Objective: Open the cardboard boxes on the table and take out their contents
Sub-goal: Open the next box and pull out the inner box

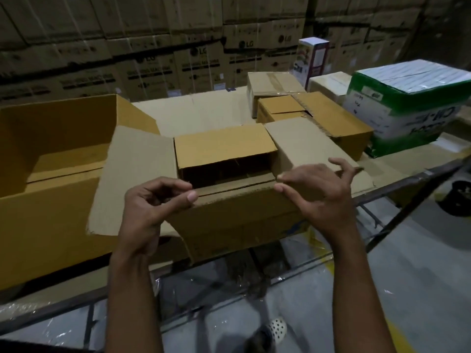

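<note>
A brown cardboard box (237, 215) stands at the table's near edge in front of me. Its left flap (135, 179) and right flap (308, 151) lie spread outward, the far flap (221, 145) stands half raised, and the inside is dark. My left hand (155, 202) pinches the left end of the near flap between thumb and curled fingers. My right hand (318, 189) pinches the right end of that near flap, its other fingers spread above the right flap. What lies inside the box is hidden.
A large open box (51, 149) stands to the left. Behind right are a closed brown box (323, 123), a taped box (272, 90), a green and white carton (405, 108) and a tall white carton (312, 57). Stacked cartons wall the back. The metal table frame (397, 184) edges the floor.
</note>
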`<state>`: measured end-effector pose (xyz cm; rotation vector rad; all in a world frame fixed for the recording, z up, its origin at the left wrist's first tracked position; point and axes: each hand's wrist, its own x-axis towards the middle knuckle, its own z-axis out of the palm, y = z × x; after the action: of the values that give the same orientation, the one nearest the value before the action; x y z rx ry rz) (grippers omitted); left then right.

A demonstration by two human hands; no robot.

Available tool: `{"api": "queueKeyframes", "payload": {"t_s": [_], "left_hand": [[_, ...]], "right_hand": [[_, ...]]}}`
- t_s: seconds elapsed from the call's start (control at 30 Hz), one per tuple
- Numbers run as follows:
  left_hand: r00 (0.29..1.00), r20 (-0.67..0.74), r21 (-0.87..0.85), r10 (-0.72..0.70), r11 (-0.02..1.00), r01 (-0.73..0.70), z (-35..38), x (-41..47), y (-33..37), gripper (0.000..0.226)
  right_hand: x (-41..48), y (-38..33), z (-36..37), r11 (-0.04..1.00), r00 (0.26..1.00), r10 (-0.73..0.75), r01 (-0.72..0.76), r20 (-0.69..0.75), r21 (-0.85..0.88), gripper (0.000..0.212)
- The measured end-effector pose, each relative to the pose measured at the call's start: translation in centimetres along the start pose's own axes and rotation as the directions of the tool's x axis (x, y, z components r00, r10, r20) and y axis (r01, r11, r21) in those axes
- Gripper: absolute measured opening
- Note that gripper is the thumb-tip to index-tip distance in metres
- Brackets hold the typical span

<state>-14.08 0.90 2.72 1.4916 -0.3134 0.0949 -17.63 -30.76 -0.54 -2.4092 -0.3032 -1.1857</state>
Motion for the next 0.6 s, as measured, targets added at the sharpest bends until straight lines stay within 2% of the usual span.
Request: {"api": "queueKeyframes", "payload": {"t_s": [0.1, 0.2, 0.27, 0.37, 0.47, 0.53, 0.6], "left_hand": [[0.991, 0.116, 0.001, -0.067, 0.998, 0.067, -0.3, -1.0, -0.6, 0.021], [0.965, 0.211, 0.004, -0.158, 0.987, 0.160, 0.4, -1.5, -1.5, 0.026], [0.935, 0.268, 0.070, -0.233, 0.972, 0.222, 0.9, -1.6, -2.3, 0.033], [0.865, 0.327, 0.250, -0.381, 0.917, 0.310, 1.7, -1.7, -4.2, 0.036], [0.811, 0.269, 0.447, -0.519, 0.814, 0.372, 2.3, -1.9, -7.9, 0.040], [0.806, 0.253, 0.584, -0.535, 0.749, 0.313, 2.5, -1.9, -10.0, 0.044], [0.815, 0.252, 0.608, -0.521, 0.741, 0.286, 2.8, -1.8, -10.9, 0.042]], "right_hand": [[-0.6, -1.6, -1.5, 0.997, 0.995, 0.036, -0.043, 0.096, 0.068, 0.032], [-1.0, -3.1, -3.0, 0.965, 0.938, 0.235, -0.256, 0.255, 0.052, 0.037], [-1.3, -3.2, -3.6, 0.932, 0.846, 0.346, -0.361, 0.406, -0.043, 0.037], [-2.4, -2.5, -3.0, 0.882, 0.624, 0.448, -0.427, 0.641, -0.200, 0.047], [-5.2, -1.0, 0.3, 0.834, 0.455, 0.462, -0.514, 0.761, -0.200, 0.063], [-7.5, 0.1, 2.9, 0.800, 0.403, 0.454, -0.576, 0.795, -0.165, 0.066], [-8.9, 0.9, 4.6, 0.783, 0.414, 0.460, -0.606, 0.786, -0.139, 0.065]]}}
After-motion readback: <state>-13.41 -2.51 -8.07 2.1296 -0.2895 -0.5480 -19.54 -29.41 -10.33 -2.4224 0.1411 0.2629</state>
